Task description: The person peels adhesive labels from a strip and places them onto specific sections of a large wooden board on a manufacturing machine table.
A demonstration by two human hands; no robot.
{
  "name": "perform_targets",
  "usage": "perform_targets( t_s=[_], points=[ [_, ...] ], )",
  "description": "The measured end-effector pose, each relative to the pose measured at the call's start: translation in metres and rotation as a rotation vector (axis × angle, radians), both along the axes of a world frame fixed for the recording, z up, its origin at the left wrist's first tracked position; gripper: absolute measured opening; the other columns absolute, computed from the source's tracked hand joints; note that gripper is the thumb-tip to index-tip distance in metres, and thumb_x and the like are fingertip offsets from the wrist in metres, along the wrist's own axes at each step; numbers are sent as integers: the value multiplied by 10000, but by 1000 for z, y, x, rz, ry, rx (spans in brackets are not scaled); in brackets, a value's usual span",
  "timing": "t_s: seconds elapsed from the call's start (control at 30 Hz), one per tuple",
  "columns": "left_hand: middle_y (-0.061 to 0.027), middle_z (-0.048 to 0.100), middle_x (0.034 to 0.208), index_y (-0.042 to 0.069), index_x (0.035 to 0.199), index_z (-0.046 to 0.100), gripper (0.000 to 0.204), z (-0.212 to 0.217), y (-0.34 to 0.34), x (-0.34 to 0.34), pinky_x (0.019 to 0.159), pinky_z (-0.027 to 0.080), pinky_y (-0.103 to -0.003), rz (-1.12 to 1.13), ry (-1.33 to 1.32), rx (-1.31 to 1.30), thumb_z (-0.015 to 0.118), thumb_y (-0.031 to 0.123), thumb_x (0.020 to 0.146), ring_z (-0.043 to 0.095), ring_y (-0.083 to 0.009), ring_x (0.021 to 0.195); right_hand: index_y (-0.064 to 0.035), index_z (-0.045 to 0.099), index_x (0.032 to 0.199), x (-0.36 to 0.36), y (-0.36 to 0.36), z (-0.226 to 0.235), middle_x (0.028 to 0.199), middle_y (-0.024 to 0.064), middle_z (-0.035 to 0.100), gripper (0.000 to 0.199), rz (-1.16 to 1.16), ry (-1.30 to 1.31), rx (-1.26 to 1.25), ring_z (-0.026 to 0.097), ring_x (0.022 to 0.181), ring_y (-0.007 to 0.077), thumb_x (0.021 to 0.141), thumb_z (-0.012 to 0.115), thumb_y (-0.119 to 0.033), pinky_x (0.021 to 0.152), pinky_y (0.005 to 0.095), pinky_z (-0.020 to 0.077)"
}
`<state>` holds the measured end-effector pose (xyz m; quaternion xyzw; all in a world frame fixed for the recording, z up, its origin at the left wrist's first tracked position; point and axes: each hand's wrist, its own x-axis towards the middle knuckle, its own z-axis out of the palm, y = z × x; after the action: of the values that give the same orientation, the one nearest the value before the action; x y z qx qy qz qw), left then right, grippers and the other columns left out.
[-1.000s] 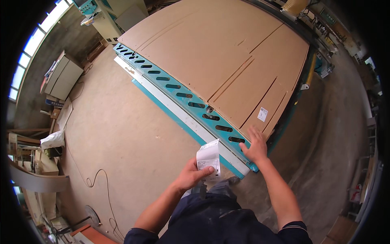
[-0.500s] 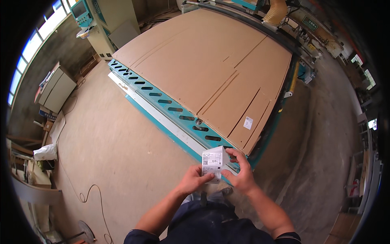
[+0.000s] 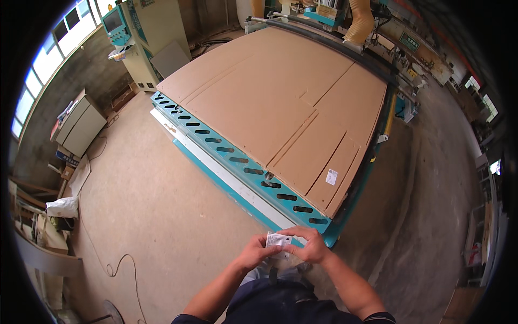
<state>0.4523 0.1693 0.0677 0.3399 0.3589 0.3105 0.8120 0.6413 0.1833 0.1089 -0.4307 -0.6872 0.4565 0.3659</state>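
Observation:
A small stack of white printed labels (image 3: 279, 238) is held close to my body, in front of the near corner of the machine bed. My left hand (image 3: 258, 252) grips its left side, thumb lying across the front. From the right, my right hand (image 3: 308, 245) pinches the same labels, its fingers bent over their top edge. On the bed beyond lies a large brown board (image 3: 270, 92) with several cut lines in it. One white label (image 3: 331, 177) is stuck to a narrow strip of that board near its right corner.
A teal slotted rail (image 3: 221, 146) runs along the board's near edge. Behind stand a control cabinet (image 3: 156, 38) and a gantry with a ribbed hose (image 3: 358, 24). At left are a grey cabinet (image 3: 81, 123) and a cable (image 3: 121, 262) on the floor.
The labels, unfolded and upright before, are now folded down smaller. My right hand has moved in and closed over their top. The view has tilted up slightly.

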Motion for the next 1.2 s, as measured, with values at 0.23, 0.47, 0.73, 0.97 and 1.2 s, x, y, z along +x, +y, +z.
perform_targets(
  t_s=[0.23, 0.47, 0.73, 0.97, 1.2],
  points=[
    [-44, 622, 871, -23, 992, 595, 226, -12, -7, -13, 713, 468, -259, 45, 97, 20, 605, 128, 824, 568, -106, 777, -20, 667, 848, -11, 16, -13, 750, 93, 655, 143, 27, 7, -153, 603, 680, 132, 737, 644, -107, 649, 252, 469],
    [-44, 630, 873, -24, 981, 600, 218, -20, -16, -16, 713, 471, -265, 20, 112, -5, 612, 125, 822, 576, -110, 774, 7, 636, 761, -1, 51, -51, 700, 27, 621, 154, -53, 177, -415, 554, 666, 64, 772, 642, -147, 608, 220, 444],
    [-43, 632, 895, -30, 1004, 597, 235, -25, -30, -27, 754, 459, -266, 97, 227, -75, 612, 93, 805, 572, -105, 806, -46, 605, 742, 82, 218, -82, 846, 107, 647, 130, -618, -869, 465, 609, 766, 251, 734, 615, -176, 658, 356, 483],
    [-73, 631, 931, -41, 1010, 584, 234, -31, -43, -48, 799, 457, -291, 253, 244, -120, 607, 39, 791, 586, -142, 852, -18, 373, 1287, 23, 182, -144, 1410, 134, 262, 593, -462, -977, 332, 217, 1316, 254, 810, 506, -344, 1083, 342, 170],
    [-89, 632, 936, -45, 1016, 575, 251, -17, -27, -39, 816, 459, -304, 233, 254, -143, 618, 30, 780, 597, -161, 854, 3, 182, 1369, 37, 188, -131, 1447, 142, 140, 764, -273, -976, 184, 98, 1347, 254, 814, 485, -427, 1102, 346, 84]
  ],
)
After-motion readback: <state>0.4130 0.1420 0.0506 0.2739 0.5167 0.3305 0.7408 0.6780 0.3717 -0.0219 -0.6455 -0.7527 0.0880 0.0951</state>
